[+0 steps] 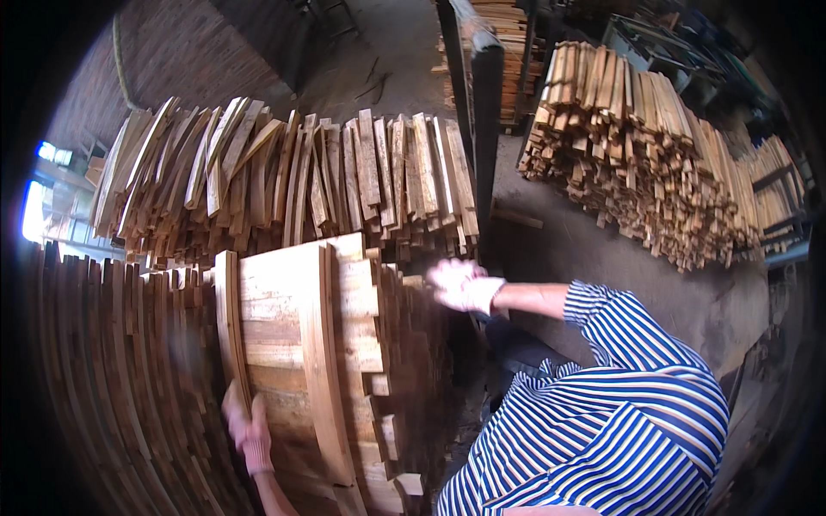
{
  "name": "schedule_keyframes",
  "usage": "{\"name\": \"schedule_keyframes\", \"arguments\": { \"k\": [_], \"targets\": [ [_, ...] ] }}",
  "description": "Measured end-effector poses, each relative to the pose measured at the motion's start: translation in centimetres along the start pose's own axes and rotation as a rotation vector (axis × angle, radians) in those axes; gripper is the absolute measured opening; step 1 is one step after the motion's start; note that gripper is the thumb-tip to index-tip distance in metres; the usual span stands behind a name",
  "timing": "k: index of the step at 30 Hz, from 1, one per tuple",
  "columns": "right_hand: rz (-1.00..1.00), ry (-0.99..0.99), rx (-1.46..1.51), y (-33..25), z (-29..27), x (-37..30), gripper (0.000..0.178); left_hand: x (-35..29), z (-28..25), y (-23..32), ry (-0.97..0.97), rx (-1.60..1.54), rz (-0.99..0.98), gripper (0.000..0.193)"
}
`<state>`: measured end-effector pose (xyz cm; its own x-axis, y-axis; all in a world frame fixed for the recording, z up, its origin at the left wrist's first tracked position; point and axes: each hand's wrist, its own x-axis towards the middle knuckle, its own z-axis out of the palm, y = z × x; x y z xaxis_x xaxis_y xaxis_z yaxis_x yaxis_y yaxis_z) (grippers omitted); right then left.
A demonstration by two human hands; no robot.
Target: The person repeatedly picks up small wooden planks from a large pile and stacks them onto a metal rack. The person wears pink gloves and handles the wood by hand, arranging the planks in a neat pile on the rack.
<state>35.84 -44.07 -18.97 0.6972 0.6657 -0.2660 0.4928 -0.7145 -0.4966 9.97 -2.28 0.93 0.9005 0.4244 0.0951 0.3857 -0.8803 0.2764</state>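
Note:
My left hand [249, 434], in a pink knit glove, grips the lower end of a narrow wooden strip [228, 301]. That strip lies along the left side of a stack of pale boards [271, 331]. A second wooden strip [319, 361] lies crosswise over the boards, to the right of my left hand. Past the uneven right ends of the boards, my right hand [465, 285] is raised with the arm stretched forward. It wears a similar pale pink glove; motion blur hides how its fingers are held, and nothing shows in it.
Upright rows of wooden slats [112, 361] stand at the left. Beyond the boards lies a long pile of slats [284, 172]. A dark metal post [485, 129] rises near my right hand. Another large slat pile [619, 155] sits at the far right, on the concrete floor [576, 232].

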Motion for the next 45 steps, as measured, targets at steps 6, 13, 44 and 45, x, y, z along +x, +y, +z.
{"name": "schedule_keyframes", "arguments": {
  "k": [6,13,44,45],
  "targets": [
    [-0.080,0.081,-0.966,11.0,-9.0,15.1,0.020,12.4,8.5,4.8,-0.162,0.073,0.122,0.064],
    [-0.240,0.061,-1.169,20.5,-3.8,17.2,0.023,12.6,12.4,3.5,-0.264,0.199,-0.114,0.081],
    [0.390,0.158,-0.012,11.8,-20.9,36.0,0.052,61.8,9.7,-10.5,0.203,-0.737,-0.554,0.088],
    [0.260,0.175,0.069,8.9,-22.7,39.4,0.058,63.1,9.9,-11.8,0.208,-0.721,-0.587,0.089]
  ]
}}
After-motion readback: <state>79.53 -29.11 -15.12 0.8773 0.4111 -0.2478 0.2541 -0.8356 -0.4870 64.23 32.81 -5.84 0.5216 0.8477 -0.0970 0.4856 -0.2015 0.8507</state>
